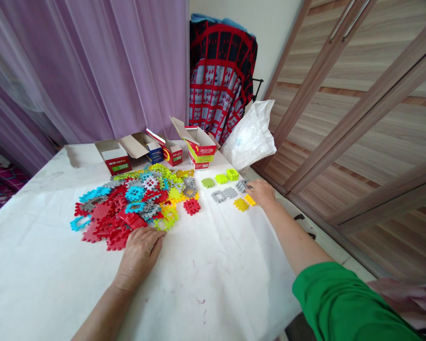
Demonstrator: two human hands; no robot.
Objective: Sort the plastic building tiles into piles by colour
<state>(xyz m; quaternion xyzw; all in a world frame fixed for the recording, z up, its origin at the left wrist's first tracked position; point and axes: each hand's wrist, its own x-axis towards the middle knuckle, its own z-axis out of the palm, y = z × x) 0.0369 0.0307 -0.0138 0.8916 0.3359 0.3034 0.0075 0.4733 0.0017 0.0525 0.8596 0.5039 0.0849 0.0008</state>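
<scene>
My right hand [261, 192] is at the right side of the table, its fingers closed on a grey toothed building piece [242, 185]. Just below it lie two yellow pieces [241, 204]. Lighter grey pieces [219, 196] and green pieces [208, 182] sit to its left and beyond. At the near edge of a mixed pile of building pieces [102, 211], my left hand [142, 248] rests with its fingers curled together. Whether anything is under those fingers is hidden. A lime piece [169, 218] lies close to its fingertips, and a single red piece [192, 206] lies right of the pile.
Opened cardboard boxes stand along the back: a dark red one [118, 164], a blue one [155, 154], a red one [173, 155] and a red-yellow one [201, 152]. A white plastic bag [252, 132] is at the back right corner. A wooden wardrobe [341, 118] rises beyond the right edge.
</scene>
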